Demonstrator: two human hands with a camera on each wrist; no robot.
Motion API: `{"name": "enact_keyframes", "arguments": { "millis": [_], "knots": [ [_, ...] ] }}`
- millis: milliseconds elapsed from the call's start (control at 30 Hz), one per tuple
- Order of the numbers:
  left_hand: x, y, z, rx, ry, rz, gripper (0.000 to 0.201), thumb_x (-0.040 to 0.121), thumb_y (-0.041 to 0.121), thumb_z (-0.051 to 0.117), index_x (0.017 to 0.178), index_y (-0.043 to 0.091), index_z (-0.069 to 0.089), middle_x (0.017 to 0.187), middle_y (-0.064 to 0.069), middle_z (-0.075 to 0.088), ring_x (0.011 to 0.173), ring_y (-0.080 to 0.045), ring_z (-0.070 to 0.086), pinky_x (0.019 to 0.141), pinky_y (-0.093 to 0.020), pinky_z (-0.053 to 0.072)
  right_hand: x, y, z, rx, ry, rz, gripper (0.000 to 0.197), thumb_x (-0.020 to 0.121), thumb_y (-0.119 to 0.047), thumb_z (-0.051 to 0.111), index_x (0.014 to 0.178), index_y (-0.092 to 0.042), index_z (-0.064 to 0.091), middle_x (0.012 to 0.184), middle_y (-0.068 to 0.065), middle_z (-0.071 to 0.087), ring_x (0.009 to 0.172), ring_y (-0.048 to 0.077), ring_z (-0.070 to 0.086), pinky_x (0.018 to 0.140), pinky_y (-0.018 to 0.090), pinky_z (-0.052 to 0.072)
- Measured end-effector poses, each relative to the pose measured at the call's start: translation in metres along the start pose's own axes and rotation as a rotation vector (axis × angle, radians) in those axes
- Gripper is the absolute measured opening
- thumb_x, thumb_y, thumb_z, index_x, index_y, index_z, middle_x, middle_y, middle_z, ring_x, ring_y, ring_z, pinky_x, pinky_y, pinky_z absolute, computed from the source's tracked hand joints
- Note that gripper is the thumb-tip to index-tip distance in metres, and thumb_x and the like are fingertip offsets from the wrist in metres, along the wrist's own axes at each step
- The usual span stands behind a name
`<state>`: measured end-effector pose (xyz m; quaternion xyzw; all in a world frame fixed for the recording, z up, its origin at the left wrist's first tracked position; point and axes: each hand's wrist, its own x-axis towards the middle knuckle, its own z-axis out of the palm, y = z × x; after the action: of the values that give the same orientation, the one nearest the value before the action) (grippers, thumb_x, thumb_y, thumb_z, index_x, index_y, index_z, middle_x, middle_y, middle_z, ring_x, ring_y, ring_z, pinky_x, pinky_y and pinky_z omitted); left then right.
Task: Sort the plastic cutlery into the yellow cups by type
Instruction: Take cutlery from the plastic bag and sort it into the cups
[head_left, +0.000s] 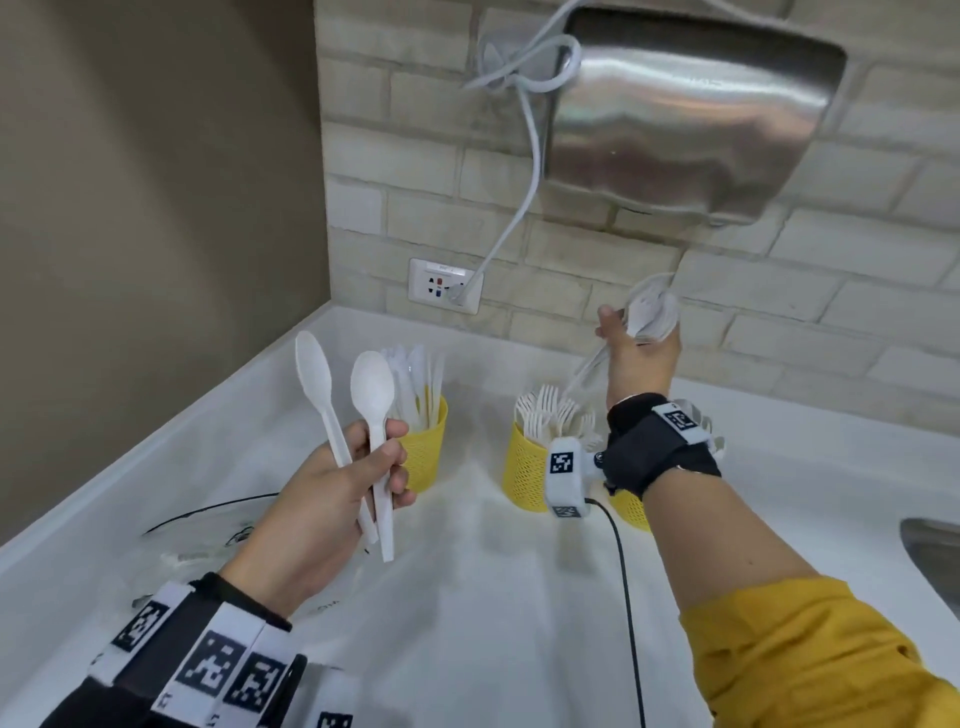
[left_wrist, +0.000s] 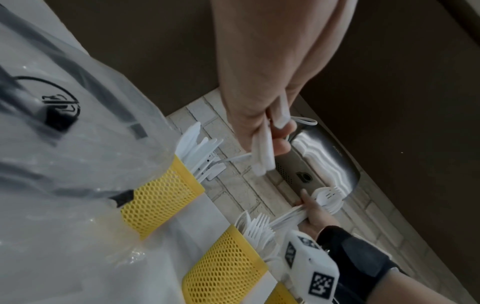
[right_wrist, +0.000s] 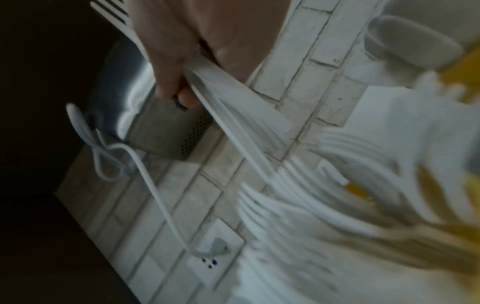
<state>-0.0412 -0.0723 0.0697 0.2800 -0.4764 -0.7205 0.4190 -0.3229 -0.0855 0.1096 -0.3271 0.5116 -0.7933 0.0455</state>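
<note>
My left hand (head_left: 363, 467) grips two white plastic spoons (head_left: 372, 382) by their handles, bowls up, just left of a yellow mesh cup (head_left: 426, 452) that holds knives. In the left wrist view the spoon handles (left_wrist: 265, 148) stick out below the fingers (left_wrist: 280, 144). My right hand (head_left: 639, 358) is raised near the wall and grips a bundle of white forks (left_wrist: 328, 195) above a second yellow cup (head_left: 524, 467) full of forks. A third yellow cup (head_left: 631, 509) is mostly hidden behind my right wrist. The right wrist view shows the bundle's handles (right_wrist: 241, 107) fanning out under the hand (right_wrist: 168, 51).
The cups stand on a white counter (head_left: 467, 597) in a wall corner. A clear plastic bag (head_left: 208, 535) lies at the left. A metal hand dryer (head_left: 691, 114) hangs above, its cable plugged into an outlet (head_left: 444, 286). A sink edge (head_left: 935, 545) shows at the right.
</note>
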Motion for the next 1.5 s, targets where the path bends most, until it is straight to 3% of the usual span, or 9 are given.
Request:
{"name": "enact_keyframes", "arguments": {
  "millis": [133, 267, 600, 767, 933, 1033, 1200, 1333, 1500],
  "knots": [
    [0.001, -0.001, -0.005, 0.018, 0.006, 0.013, 0.017, 0.093, 0.003, 0.043, 0.096, 0.010, 0.058, 0.063, 0.002, 0.047, 0.051, -0.009, 0.048, 0.054, -0.020, 0.051, -0.009, 0.027, -0.001, -0.092, -0.165, 0.120, 0.022, 0.076, -0.002, 0.070, 0.088, -0.005, 0.051, 0.066, 0.002, 0.054, 0.053, 0.008, 0.056, 0.061, 0.014, 0.049],
    [0.005, -0.004, -0.008, 0.030, 0.014, 0.013, 0.018, 0.094, 0.002, 0.042, 0.098, 0.009, 0.058, 0.063, 0.002, 0.048, 0.051, -0.009, 0.048, 0.054, -0.020, 0.051, -0.004, 0.032, -0.004, -0.019, -0.316, 0.312, 0.028, 0.075, 0.000, 0.071, 0.090, -0.015, 0.052, 0.073, 0.003, 0.054, 0.055, 0.014, 0.055, 0.059, 0.025, 0.051],
    [0.009, -0.008, 0.000, 0.051, -0.005, -0.015, 0.017, 0.093, 0.002, 0.043, 0.098, 0.009, 0.058, 0.063, 0.003, 0.048, 0.051, -0.010, 0.048, 0.054, -0.021, 0.051, 0.014, 0.027, 0.009, -0.163, -0.400, 0.473, 0.021, 0.083, 0.000, 0.063, 0.095, -0.011, 0.050, 0.071, 0.009, 0.060, 0.067, 0.024, 0.061, 0.068, 0.033, 0.050],
    [0.008, -0.005, -0.005, 0.058, -0.007, -0.009, 0.018, 0.094, 0.002, 0.043, 0.097, 0.010, 0.058, 0.063, 0.004, 0.049, 0.053, -0.010, 0.048, 0.055, -0.021, 0.051, 0.009, 0.026, 0.007, -0.026, -0.304, 0.345, 0.033, 0.083, 0.005, 0.058, 0.094, -0.024, 0.047, 0.078, 0.005, 0.054, 0.059, 0.017, 0.059, 0.060, 0.026, 0.050],
    [0.007, -0.008, -0.003, 0.062, -0.016, -0.017, 0.018, 0.094, 0.002, 0.042, 0.096, 0.011, 0.058, 0.061, 0.005, 0.049, 0.052, -0.010, 0.048, 0.055, -0.020, 0.050, 0.009, 0.038, -0.009, -0.350, -0.402, 0.567, 0.059, 0.089, -0.018, 0.058, 0.140, -0.013, 0.029, 0.136, 0.012, 0.050, 0.125, 0.027, 0.048, 0.096, 0.029, 0.035],
    [0.005, -0.008, -0.002, 0.065, -0.020, -0.015, 0.018, 0.093, 0.001, 0.043, 0.097, 0.010, 0.058, 0.060, 0.005, 0.050, 0.051, -0.009, 0.048, 0.055, -0.021, 0.051, 0.004, 0.041, -0.019, -0.395, -0.455, 0.688, 0.076, 0.090, -0.023, 0.059, 0.148, -0.011, 0.011, 0.148, 0.005, 0.035, 0.134, 0.026, 0.037, 0.099, 0.028, 0.032],
    [0.006, -0.007, -0.002, 0.064, -0.020, -0.010, 0.017, 0.093, 0.001, 0.043, 0.098, 0.009, 0.058, 0.060, 0.005, 0.050, 0.052, -0.010, 0.048, 0.055, -0.021, 0.051, -0.003, 0.037, -0.025, -0.398, -0.489, 0.448, 0.037, 0.088, -0.035, 0.059, 0.116, -0.015, 0.048, 0.110, 0.005, 0.057, 0.098, 0.020, 0.056, 0.082, 0.027, 0.042],
    [0.006, -0.010, 0.002, 0.053, -0.023, -0.021, 0.017, 0.093, 0.001, 0.044, 0.098, 0.009, 0.058, 0.061, 0.003, 0.050, 0.051, -0.010, 0.048, 0.055, -0.020, 0.050, -0.005, 0.031, -0.014, -0.495, -0.536, 0.258, 0.024, 0.096, -0.023, 0.044, 0.073, -0.018, 0.044, 0.072, 0.002, 0.048, 0.069, 0.017, 0.045, 0.066, 0.020, 0.036],
    [0.005, -0.011, 0.006, 0.039, -0.048, -0.033, 0.016, 0.093, 0.001, 0.044, 0.097, 0.009, 0.058, 0.064, 0.002, 0.049, 0.052, -0.011, 0.047, 0.055, -0.021, 0.050, -0.003, 0.033, -0.016, -0.654, -0.609, 0.370, 0.017, 0.087, -0.007, 0.055, 0.070, -0.005, 0.058, 0.090, 0.007, 0.050, 0.088, 0.019, 0.047, 0.070, 0.030, 0.039]
  ]
}}
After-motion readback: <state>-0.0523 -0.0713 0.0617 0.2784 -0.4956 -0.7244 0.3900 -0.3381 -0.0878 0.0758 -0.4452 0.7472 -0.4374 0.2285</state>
